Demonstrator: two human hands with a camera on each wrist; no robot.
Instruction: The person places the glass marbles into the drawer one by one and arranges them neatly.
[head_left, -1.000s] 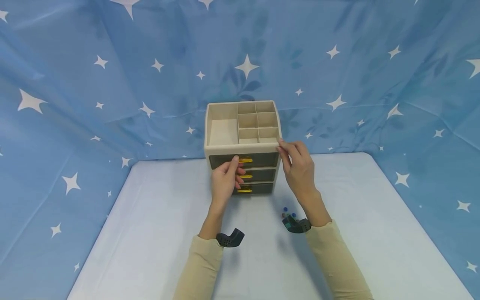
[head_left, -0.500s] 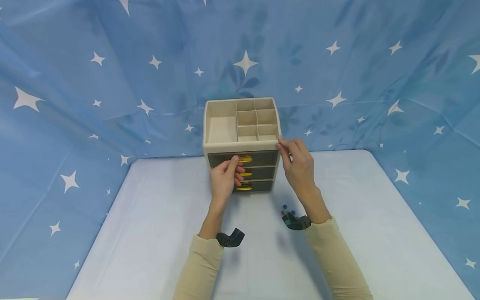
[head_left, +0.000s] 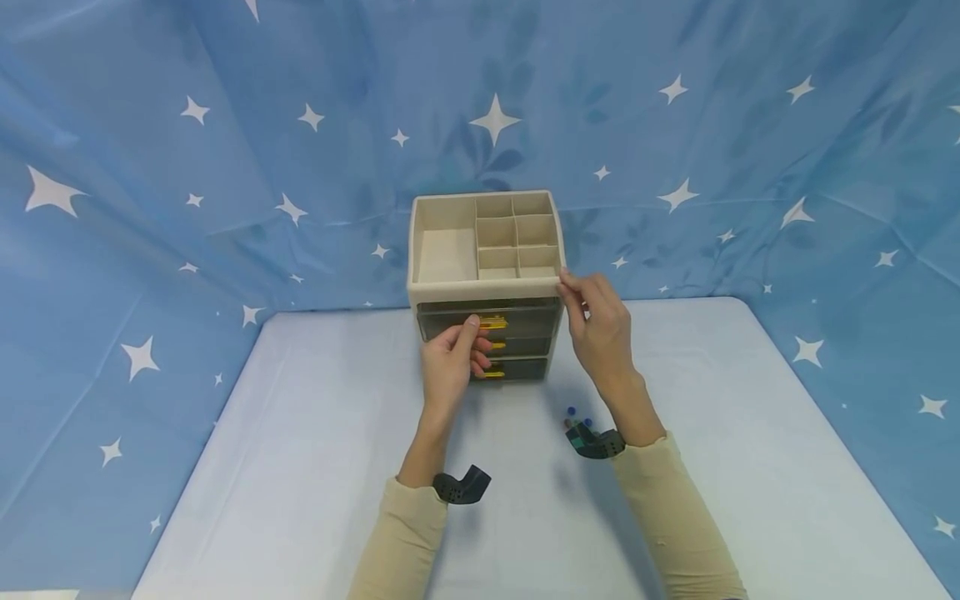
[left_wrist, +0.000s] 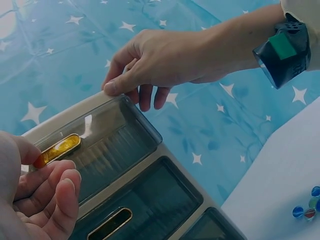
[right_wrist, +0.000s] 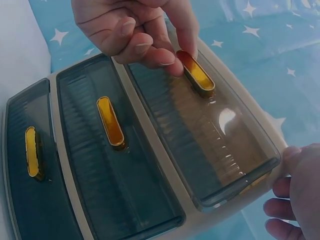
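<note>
A cream drawer organizer (head_left: 487, 292) stands at the back of the white table, with three dark see-through drawers and gold handles. My left hand (head_left: 447, 358) pinches the top drawer's gold handle (right_wrist: 200, 77) between thumb and finger. That top drawer (left_wrist: 107, 145) sits slightly out from the frame. With thumb and fingertips my right hand (head_left: 600, 321) holds the organizer's front right top corner; the left wrist view shows this right hand (left_wrist: 165, 57) from the side. Both lower drawers, including the middle drawer (right_wrist: 115, 150), are closed.
Several small glass marbles (left_wrist: 310, 207) lie on the table (head_left: 315, 467) to the right of the organizer, partly hidden by the right wrist's camera (head_left: 596, 442). The organizer's top has one large compartment (head_left: 447, 250) and several small ones. A blue star-patterned curtain (head_left: 337, 167) hangs behind.
The top drawer, flush with the frame before, has come a little way out toward me with my left hand on its handle. My right hand keeps its place at the corner.
</note>
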